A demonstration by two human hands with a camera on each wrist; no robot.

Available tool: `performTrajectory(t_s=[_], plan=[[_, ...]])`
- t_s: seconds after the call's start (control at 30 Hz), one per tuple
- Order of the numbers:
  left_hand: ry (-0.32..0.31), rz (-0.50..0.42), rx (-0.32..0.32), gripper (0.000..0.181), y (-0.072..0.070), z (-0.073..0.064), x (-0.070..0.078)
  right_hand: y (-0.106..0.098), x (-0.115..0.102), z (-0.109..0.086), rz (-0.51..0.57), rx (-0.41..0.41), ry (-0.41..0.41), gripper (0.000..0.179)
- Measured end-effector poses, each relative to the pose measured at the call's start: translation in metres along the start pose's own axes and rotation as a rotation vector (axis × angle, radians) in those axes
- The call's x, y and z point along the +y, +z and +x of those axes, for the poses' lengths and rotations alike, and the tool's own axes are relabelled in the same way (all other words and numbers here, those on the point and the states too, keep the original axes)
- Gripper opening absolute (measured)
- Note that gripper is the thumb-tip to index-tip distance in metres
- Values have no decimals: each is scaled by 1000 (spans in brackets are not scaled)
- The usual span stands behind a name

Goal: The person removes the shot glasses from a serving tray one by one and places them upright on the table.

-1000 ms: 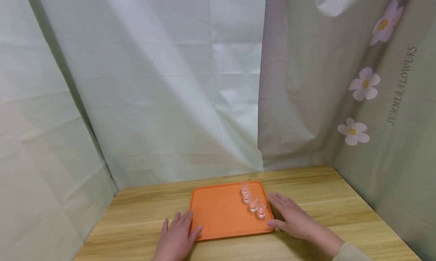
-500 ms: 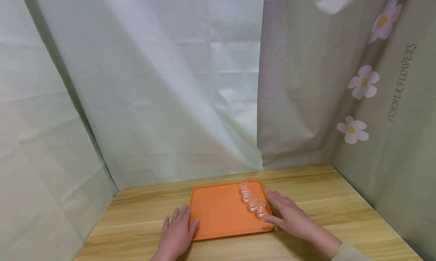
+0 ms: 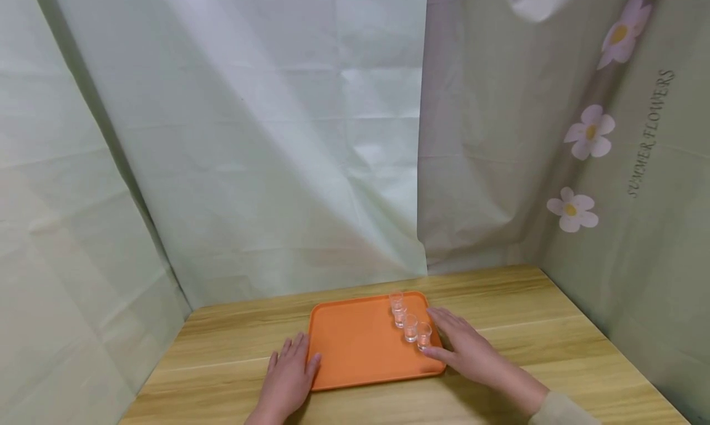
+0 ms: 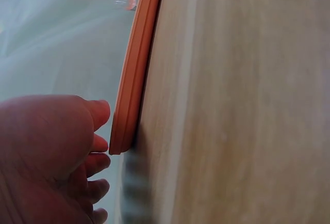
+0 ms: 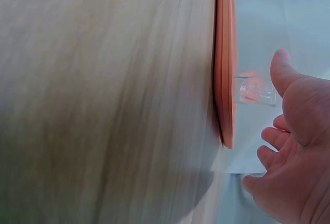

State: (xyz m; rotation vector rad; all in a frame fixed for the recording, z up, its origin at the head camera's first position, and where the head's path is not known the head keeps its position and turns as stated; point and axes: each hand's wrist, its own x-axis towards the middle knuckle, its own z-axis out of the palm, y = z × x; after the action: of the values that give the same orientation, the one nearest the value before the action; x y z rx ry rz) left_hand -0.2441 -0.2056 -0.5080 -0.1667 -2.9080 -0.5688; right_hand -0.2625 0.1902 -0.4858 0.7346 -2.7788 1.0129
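Observation:
An orange tray (image 3: 355, 345) lies flat on the wooden table. Toward its right side stand several small clear shot glasses (image 3: 410, 329) in a slanting row, the two farthest overlapping in the head view. My left hand (image 3: 286, 379) is at the tray's left edge, fingers extended and thumb by the rim; whether it touches cannot be told. Over the right edge my right hand (image 3: 468, 348) holds nothing. Its thumb (image 5: 283, 69) is spread from the fingers and is close to the nearest shot glass (image 5: 255, 89); contact is unclear.
Bare wooden table surface (image 3: 222, 339) surrounds the tray. Pale green curtains (image 3: 288, 166) hang behind it and on both sides. The right curtain carries white flowers (image 3: 572, 209) and printed lettering.
My right hand has shifted left over the tray's right rim, its thumb now closer to the nearest shot glass. My left hand has drawn back slightly from the tray. The glasses stay in place.

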Motion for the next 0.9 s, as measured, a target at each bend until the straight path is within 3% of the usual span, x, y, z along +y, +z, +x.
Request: performTrajectory(t_s=[0.27, 0.5, 0.6, 0.73, 0.9], plan=[[18, -42, 17, 55, 5, 2, -4, 2, -2, 5, 10, 7, 2, 86], [72, -80, 122, 53, 33, 10, -27, 3, -3, 8, 28, 11, 35, 86], [91, -71, 148, 52, 38, 11, -31, 4, -3, 8, 39, 14, 38, 85], [92, -67, 146, 51, 39, 10, -32, 6, -1, 9, 50, 15, 40, 82], [51, -84, 88, 50, 27, 4, -23, 10, -1, 8, 70, 16, 33, 77]])
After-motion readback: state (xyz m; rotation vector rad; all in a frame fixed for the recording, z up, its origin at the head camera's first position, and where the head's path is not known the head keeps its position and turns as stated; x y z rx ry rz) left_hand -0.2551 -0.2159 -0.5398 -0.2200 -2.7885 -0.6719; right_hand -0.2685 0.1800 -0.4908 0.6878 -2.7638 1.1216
